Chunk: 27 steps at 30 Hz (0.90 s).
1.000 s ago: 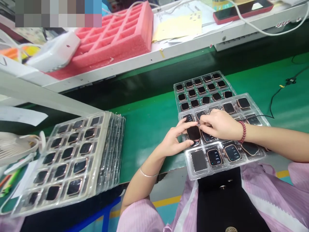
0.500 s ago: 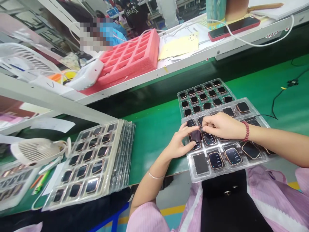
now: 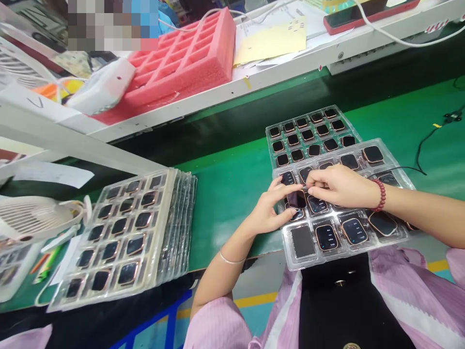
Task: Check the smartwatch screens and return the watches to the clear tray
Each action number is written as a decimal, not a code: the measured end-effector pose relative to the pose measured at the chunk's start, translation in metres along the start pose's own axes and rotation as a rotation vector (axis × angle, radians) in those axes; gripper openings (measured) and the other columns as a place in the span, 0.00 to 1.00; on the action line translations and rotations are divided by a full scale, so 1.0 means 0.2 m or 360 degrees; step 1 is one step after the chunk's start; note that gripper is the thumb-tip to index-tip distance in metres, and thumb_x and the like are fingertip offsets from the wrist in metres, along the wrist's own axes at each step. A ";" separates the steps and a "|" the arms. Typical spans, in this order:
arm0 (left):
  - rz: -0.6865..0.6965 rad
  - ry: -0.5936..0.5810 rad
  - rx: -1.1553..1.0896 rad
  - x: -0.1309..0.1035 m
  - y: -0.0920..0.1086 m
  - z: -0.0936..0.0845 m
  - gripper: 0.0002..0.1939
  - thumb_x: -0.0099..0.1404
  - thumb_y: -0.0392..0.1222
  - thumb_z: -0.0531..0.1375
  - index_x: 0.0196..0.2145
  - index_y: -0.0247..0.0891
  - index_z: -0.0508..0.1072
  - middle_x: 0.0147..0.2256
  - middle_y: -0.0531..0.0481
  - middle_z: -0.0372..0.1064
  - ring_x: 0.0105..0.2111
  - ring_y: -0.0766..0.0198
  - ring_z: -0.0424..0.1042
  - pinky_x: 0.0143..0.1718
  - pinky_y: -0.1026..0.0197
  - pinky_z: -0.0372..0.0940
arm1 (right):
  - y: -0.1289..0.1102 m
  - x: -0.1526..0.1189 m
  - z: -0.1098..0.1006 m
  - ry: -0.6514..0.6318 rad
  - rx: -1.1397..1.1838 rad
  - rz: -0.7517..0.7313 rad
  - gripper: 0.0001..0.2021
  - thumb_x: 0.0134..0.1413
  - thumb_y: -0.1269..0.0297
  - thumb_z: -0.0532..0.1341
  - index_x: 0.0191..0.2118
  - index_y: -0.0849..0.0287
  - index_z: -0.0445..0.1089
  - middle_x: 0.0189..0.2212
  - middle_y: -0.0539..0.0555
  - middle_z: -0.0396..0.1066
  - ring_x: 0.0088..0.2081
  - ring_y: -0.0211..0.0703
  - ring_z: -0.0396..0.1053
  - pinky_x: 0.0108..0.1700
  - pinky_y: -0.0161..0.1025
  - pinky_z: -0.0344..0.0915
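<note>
My left hand (image 3: 272, 206) grips a dark-screened smartwatch body (image 3: 297, 199) by its edges, thumb below and index finger above. The watch is held over the clear plastic tray (image 3: 298, 264) in front of me. My right hand (image 3: 336, 185) is closed in a pinch at the watch's upper right edge; what its fingertips hold is too small to make out. A thin black cable (image 3: 407, 167) passes behind my right wrist toward that hand. In the tray lie several watch bodies, some with lit screens like this lit watch (image 3: 326, 238), others dark.
Behind lies a second tray of dark watches (image 3: 307, 134). A tall stack of filled trays (image 3: 174, 228) stands left, beside a small white fan (image 3: 32, 218). Above the green bench runs a white shelf (image 3: 203, 99) bearing a red foam tray (image 3: 214, 60), papers and a phone (image 3: 370, 17).
The camera view has tilted down and shifted slightly. My left hand still grips the watch, and my right hand stays pinched beside it.
</note>
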<state>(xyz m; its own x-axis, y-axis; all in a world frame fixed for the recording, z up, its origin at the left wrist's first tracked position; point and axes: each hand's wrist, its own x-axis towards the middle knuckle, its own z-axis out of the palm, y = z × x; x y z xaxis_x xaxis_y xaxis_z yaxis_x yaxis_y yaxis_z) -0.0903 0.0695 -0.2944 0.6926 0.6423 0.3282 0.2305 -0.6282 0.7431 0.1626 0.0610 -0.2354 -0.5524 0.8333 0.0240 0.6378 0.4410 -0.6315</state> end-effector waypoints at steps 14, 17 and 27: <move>0.0099 -0.0135 0.0124 -0.14 0.22 0.02 0.13 0.67 0.40 0.61 0.49 0.46 0.76 0.37 0.50 0.78 0.39 0.57 0.76 0.70 0.31 0.47 | 0.06 -0.02 -0.12 0.0588 -0.0058 0.0032 0.13 0.61 0.75 0.53 0.44 0.61 0.74 0.29 0.52 0.75 0.30 0.40 0.68 0.37 0.36 0.60; -0.0027 -0.0176 0.0374 -0.30 0.30 0.08 0.17 0.66 0.37 0.61 0.51 0.49 0.75 0.47 0.45 0.78 0.51 0.50 0.75 0.67 0.31 0.56 | 0.14 -0.27 -0.25 0.0902 0.0001 0.0007 0.13 0.62 0.73 0.52 0.35 0.59 0.74 0.35 0.55 0.77 0.37 0.42 0.72 0.43 0.39 0.65; -0.1135 0.0013 -0.0062 -0.45 0.37 0.13 0.39 0.73 0.52 0.55 0.75 0.39 0.46 0.26 0.56 0.67 0.24 0.64 0.67 0.29 0.62 0.65 | 0.36 -1.02 -0.12 0.0459 -0.0206 0.0822 0.24 0.65 0.49 0.60 0.65 0.32 0.64 0.48 0.63 0.77 0.33 0.48 0.74 0.35 0.45 0.68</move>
<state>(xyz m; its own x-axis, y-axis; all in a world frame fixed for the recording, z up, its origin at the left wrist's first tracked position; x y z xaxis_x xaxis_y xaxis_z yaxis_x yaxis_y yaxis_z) -0.1187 -0.0464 -0.2836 0.3773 0.8941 -0.2414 0.6007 -0.0379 0.7986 0.3335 -0.0702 -0.2674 0.0023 0.9992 -0.0397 0.8549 -0.0226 -0.5183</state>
